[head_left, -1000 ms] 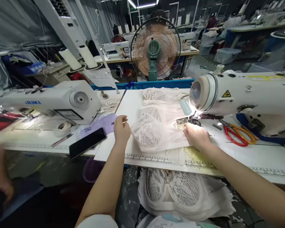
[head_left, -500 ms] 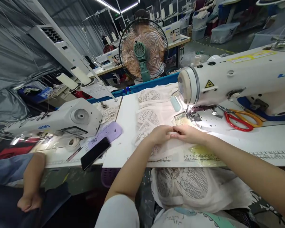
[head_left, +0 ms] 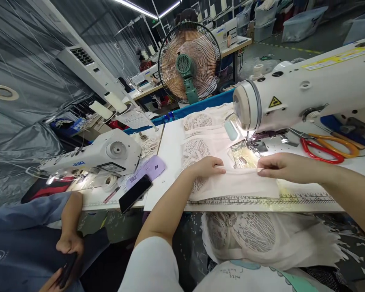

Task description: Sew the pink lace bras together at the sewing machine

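Observation:
My left hand (head_left: 208,166) pinches the left end of a pale pink fabric piece (head_left: 240,184) that lies on the white sewing table (head_left: 168,156). At the other end of the same edge my right hand (head_left: 281,166) is closed on it, and the edge is stretched straight between the two. The fabric lies just in front of the needle area (head_left: 253,145) of a white sewing machine (head_left: 304,95). More lace cups (head_left: 197,121) lie beyond my left hand. A heap of lace pieces (head_left: 246,237) rests in my lap.
Red and orange scissors (head_left: 325,147) lie right of the needle. A black phone (head_left: 135,193), a purple tag (head_left: 147,170) and a second machine (head_left: 100,156) sit to the left. A person in blue (head_left: 27,239) sits at lower left. A standing fan (head_left: 188,61) is behind the table.
My hands, together at the fabric's middle half a second ago, have drawn apart along its edge, pulling it flat. The view has shifted slightly.

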`<state>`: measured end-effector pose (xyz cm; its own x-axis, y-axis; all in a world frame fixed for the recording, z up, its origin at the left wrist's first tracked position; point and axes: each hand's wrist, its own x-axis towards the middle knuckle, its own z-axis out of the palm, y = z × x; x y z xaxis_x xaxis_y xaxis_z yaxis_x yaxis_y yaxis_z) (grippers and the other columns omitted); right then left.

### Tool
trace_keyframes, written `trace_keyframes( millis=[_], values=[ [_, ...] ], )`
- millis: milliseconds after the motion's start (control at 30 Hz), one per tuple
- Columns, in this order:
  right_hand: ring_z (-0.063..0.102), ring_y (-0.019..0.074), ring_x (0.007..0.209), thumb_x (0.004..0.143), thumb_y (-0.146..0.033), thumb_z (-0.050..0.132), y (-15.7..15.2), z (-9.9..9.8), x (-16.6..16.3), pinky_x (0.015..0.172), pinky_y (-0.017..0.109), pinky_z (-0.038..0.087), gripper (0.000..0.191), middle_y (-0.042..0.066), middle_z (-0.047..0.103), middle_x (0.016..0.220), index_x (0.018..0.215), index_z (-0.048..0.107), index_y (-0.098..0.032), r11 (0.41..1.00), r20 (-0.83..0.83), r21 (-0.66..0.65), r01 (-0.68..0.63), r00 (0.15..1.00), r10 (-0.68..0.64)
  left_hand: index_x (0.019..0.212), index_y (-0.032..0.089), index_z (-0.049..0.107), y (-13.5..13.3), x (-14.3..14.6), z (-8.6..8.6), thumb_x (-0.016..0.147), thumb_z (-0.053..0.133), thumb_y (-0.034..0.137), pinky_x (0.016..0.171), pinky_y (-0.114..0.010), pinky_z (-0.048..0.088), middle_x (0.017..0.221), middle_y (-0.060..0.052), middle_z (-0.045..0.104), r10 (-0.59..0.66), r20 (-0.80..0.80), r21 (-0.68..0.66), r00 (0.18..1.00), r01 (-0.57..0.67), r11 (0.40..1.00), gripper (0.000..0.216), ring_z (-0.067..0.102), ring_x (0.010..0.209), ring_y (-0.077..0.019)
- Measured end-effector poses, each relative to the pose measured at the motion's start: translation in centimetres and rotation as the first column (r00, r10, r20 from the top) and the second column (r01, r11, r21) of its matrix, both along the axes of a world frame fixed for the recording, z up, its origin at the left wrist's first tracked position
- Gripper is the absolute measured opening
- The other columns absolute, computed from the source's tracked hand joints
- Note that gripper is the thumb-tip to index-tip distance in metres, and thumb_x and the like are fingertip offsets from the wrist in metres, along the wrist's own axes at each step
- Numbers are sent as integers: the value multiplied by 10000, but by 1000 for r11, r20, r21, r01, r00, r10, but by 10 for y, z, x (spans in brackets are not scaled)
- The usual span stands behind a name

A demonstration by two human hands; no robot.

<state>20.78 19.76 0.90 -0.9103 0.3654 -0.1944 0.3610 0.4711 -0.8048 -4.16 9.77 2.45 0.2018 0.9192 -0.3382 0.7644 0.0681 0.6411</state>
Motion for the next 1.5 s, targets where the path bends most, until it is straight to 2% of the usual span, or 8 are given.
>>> trace_keyframes(
  millis=[267, 500, 833, 1033, 1200, 1333, 1433, 1500],
  values=[
    [606, 242, 731, 845, -457, 371, -7, -36, 6, 574, 337, 452, 356, 100, 651, 868, 956, 596, -204, 785, -173, 486, 384, 923, -344, 682, 194, 485, 3, 13, -23, 823, 472, 330, 649, -268, 359, 702, 6, 529, 224, -63, 213, 973, -206, 955, 195, 495, 700, -164],
    [573, 284, 1054, 884, -434, 377, -37, -80, 20, 859, 435, 483, 444, 146, 611, 1147, 1225, 490, -174, 713, -366, 603, 357, 918, -149, 707, 197, 459, 5, 15, -24, 821, 423, 289, 655, -292, 359, 689, -2, 499, 300, -100, 235, 949, -271, 934, 152, 465, 685, -176],
    [624, 234, 682, 819, -320, 506, -124, -37, 42, 574, 355, 510, 208, 53, 670, 785, 965, 637, -251, 917, -168, 391, -80, 973, 157, 686, 187, 543, 18, 9, -11, 768, 502, 271, 663, -267, 394, 724, 0, 579, 148, -161, 99, 976, -133, 986, 124, 523, 704, -167],
    [622, 217, 731, 901, -334, 350, -50, -18, 1, 631, 336, 482, 315, 70, 676, 812, 879, 647, -230, 857, -320, 456, 240, 943, -94, 695, 205, 579, 20, 18, -25, 759, 561, 268, 659, -265, 394, 746, -2, 611, 128, -240, 100, 962, -106, 989, 92, 530, 711, -176],
    [633, 222, 899, 858, -258, 390, -15, -53, -34, 787, 375, 507, 291, 54, 696, 972, 845, 680, -233, 852, -336, 511, 113, 938, 78, 823, 219, 607, 7, 19, -6, 764, 595, 305, 766, -300, 429, 889, -29, 619, 194, -244, 207, 950, -145, 968, 104, 557, 802, -198],
    [591, 266, 1046, 897, -307, 338, -21, -77, -32, 902, 454, 474, 376, 107, 649, 1133, 970, 686, -187, 844, -379, 520, 130, 921, 91, 826, 225, 586, -46, -5, 15, 734, 636, 303, 922, -342, 384, 926, -66, 589, 609, -26, 537, 793, -502, 678, 131, 523, 988, -245],
    [586, 273, 1058, 915, -345, 320, -21, -87, -28, 907, 462, 481, 410, 104, 659, 1111, 1004, 682, -175, 822, -405, 543, 170, 911, 79, 757, 209, 549, -100, -19, 11, 699, 654, 307, 885, -346, 398, 807, -52, 562, 859, 180, 435, 479, -822, 367, 155, 525, 973, -252],
    [588, 274, 1053, 918, -357, 314, -20, -91, -29, 894, 460, 493, 420, 99, 664, 1097, 1007, 681, -173, 811, -404, 559, 173, 911, 84, 767, 195, 551, -126, -18, -3, 675, 663, 300, 800, -336, 433, 739, -34, 563, 885, 218, 321, 411, -887, 333, 180, 558, 853, -229]
  ],
)
